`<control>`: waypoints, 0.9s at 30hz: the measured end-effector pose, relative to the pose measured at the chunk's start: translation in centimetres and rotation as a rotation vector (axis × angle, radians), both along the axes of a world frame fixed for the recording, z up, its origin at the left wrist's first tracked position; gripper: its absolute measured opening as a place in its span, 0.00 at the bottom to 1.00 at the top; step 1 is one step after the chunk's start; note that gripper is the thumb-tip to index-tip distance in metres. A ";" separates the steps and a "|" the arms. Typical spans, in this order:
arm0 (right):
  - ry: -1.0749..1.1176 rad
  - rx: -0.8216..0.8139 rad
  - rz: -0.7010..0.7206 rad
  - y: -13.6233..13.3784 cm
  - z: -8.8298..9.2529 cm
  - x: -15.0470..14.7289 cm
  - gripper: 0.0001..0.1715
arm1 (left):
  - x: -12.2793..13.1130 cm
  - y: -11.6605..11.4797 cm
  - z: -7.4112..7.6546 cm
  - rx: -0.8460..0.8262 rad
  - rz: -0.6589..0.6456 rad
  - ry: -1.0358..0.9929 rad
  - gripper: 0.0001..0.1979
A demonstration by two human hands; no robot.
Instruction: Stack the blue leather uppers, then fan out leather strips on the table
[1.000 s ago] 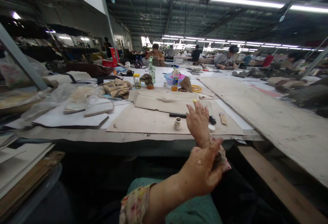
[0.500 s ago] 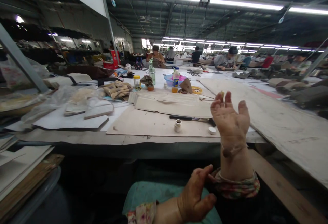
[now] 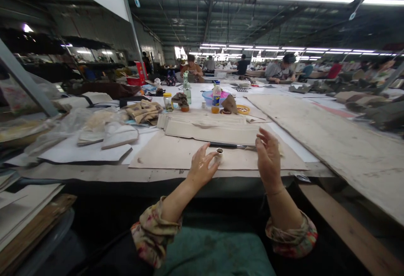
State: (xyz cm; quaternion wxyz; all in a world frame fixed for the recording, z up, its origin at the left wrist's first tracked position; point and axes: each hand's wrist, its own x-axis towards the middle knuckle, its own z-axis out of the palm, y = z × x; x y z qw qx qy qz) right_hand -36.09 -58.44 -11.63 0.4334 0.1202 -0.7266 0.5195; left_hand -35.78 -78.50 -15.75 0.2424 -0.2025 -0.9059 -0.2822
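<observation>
On the beige board (image 3: 164, 154) stands a small white bottle (image 3: 220, 157) with its dark mouth uncovered. My left hand (image 3: 202, 166) is at its left side, thumb and fingers apart; the fingertips reach the bottle, but a firm grip does not show. My right hand (image 3: 269, 158) is raised at the board's right part, fingers loosely bent and apart, with nothing seen in it. Between the hands and behind the bottle lies a brush (image 3: 229, 145) with a black handle, its bristle end partly covered by my right hand. The white cap is hidden.
Long beige strips (image 3: 208, 128) are stacked behind the brush. Farther back are a yellow-lidded jar (image 3: 168, 102), a blue-labelled bottle (image 3: 216, 95) and a folded cloth (image 3: 143, 111). A large beige sheet (image 3: 328, 141) covers the right side. Several people work in the distance.
My left hand has moved up and forward from my lap to the small bottle. My right hand has turned and lowered slightly, and now covers the spot where the white cap lay.
</observation>
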 end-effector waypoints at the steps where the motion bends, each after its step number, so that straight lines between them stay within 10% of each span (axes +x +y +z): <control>1: 0.000 0.014 0.001 0.0 -0.1 -0.1 0.19 | -0.5 0.0 0.2 -0.050 0.021 -0.014 0.15; 17: -0.096 0.180 0.092 -1.0 -3.1 -1.4 0.18 | -5.3 2.7 1.0 -0.463 0.008 -0.072 0.23; 27: -0.112 0.232 0.117 -1.7 -3.7 -2.5 0.19 | -2.7 1.9 4.3 -0.268 -0.007 0.015 0.15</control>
